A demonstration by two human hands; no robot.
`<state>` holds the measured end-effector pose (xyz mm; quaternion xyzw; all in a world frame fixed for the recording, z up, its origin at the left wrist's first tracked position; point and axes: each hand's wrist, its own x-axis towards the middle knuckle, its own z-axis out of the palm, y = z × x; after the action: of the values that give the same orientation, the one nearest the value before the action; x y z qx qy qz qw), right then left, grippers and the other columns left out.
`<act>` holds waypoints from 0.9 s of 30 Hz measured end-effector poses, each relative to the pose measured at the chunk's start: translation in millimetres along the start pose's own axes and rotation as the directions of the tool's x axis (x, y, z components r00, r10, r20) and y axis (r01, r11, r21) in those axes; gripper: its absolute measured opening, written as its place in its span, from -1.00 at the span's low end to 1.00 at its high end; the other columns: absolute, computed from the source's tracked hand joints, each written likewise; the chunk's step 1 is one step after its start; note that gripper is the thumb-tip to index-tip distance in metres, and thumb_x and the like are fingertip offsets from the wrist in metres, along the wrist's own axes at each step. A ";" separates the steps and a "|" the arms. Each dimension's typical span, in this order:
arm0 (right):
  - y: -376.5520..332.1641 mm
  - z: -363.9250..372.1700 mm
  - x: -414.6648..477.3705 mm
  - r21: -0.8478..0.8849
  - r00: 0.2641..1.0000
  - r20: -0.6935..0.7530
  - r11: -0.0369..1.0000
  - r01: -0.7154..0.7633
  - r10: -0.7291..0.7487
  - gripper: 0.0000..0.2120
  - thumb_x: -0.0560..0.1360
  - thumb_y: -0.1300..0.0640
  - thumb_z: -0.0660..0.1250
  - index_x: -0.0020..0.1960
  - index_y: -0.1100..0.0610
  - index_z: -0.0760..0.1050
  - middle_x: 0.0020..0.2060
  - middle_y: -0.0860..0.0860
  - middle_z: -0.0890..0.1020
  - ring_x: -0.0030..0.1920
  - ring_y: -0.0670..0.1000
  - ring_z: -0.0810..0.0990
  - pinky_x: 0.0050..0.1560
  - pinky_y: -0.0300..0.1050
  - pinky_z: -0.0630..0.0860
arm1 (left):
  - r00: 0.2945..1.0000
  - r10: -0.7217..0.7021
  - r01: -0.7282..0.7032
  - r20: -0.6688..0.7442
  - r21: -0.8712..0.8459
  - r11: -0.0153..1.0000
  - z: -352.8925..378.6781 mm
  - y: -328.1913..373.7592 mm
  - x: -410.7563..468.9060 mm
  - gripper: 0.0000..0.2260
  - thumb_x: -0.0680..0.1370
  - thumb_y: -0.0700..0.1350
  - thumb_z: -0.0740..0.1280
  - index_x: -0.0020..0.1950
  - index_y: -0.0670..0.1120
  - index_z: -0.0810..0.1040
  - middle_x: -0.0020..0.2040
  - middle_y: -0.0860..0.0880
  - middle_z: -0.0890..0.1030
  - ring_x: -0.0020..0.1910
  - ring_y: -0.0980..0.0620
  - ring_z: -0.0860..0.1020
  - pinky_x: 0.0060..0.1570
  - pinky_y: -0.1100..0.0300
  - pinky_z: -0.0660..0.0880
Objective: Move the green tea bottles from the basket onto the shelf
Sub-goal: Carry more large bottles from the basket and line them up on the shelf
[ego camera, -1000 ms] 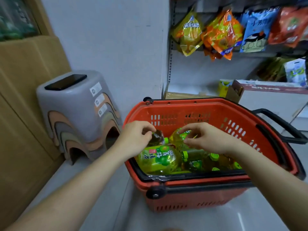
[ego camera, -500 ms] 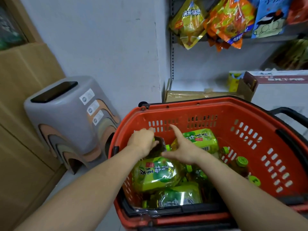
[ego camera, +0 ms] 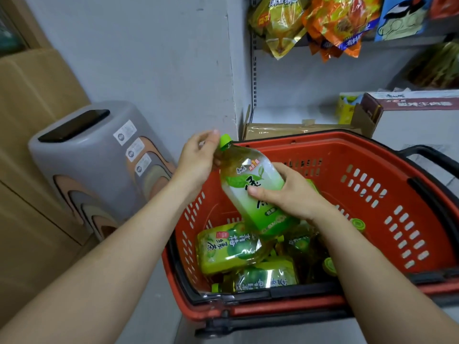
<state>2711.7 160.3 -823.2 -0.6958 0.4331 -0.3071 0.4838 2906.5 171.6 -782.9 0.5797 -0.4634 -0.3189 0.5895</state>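
Note:
A green tea bottle [ego camera: 250, 184] with a green cap is held tilted above the red basket [ego camera: 387, 189]. My left hand [ego camera: 198, 160] grips its neck near the cap. My right hand [ego camera: 290, 192] wraps the labelled body from the right. Several more green bottles [ego camera: 228, 247] lie on their sides in the basket's near left corner, some hidden under my right forearm. The grey shelf [ego camera: 293, 112] stands behind the basket, its lower board partly bare at the left.
A flat brown carton [ego camera: 275, 130] and a white box [ego camera: 417, 112] sit on the lower shelf board. Snack bags [ego camera: 332, 23] hang from the board above. A grey stool stack [ego camera: 99, 160] stands left, against the wall. The basket's black handle [ego camera: 434, 155] sticks out right.
Both hands have lifted one bottle up out of the pile; before, they were down among the bottles. The view has moved closer over the basket.

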 end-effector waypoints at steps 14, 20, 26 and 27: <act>8.1 -12.2 6.4 0.253 0.983 -0.148 0.965 -0.070 0.110 -0.43 0.17 -0.13 0.57 0.11 0.01 0.53 -0.04 0.01 0.72 -0.09 0.01 0.72 -0.01 0.07 0.65 | 0.525 -0.707 -0.634 0.474 0.772 0.046 23.5 -80.8 -52.5 0.16 0.33 0.13 0.52 0.50 0.07 -0.39 0.55 -0.24 0.01 0.35 -0.31 0.36 0.25 -0.12 0.43; 6.8 -13.3 6.6 0.256 0.980 -0.187 0.967 -0.020 0.070 -0.44 0.19 -0.11 0.59 0.12 0.01 0.53 -0.06 0.00 0.72 -0.09 0.00 0.72 0.00 0.07 0.64 | 0.585 -0.604 -0.687 0.542 0.727 -0.013 23.4 -73.8 -54.2 0.12 0.28 0.17 0.53 0.53 0.09 -0.23 0.44 -0.25 0.28 0.26 -0.27 0.45 0.14 -0.11 0.47; -4.5 -19.8 4.9 0.368 0.922 -0.384 0.924 0.106 0.047 -0.45 0.23 -0.15 0.56 0.14 0.03 0.55 -0.02 0.01 0.71 -0.06 0.01 0.71 -0.03 0.04 0.65 | 0.781 -0.299 -0.594 0.548 0.800 -0.087 17.4 -49.5 -48.7 0.00 0.28 0.24 0.48 0.53 -0.08 0.02 0.39 -0.15 0.33 0.34 -0.19 0.32 0.26 -0.25 0.34; -5.0 -20.9 4.7 0.407 0.908 -0.415 0.905 0.125 0.062 -0.45 0.23 -0.17 0.55 0.14 0.02 0.55 -0.02 0.02 0.71 -0.04 0.03 0.71 -0.01 0.07 0.64 | 0.800 -0.255 -0.575 0.543 0.815 -0.067 13.3 -43.2 -47.0 -0.02 0.27 0.24 0.48 0.51 -0.09 0.08 0.38 -0.13 0.33 0.35 -0.16 0.30 0.26 -0.22 0.35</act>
<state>2697.6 148.3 -811.3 -0.4986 0.4375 -0.5437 0.5142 2884.0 204.0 -834.9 0.6306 -0.7612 0.0447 -0.1446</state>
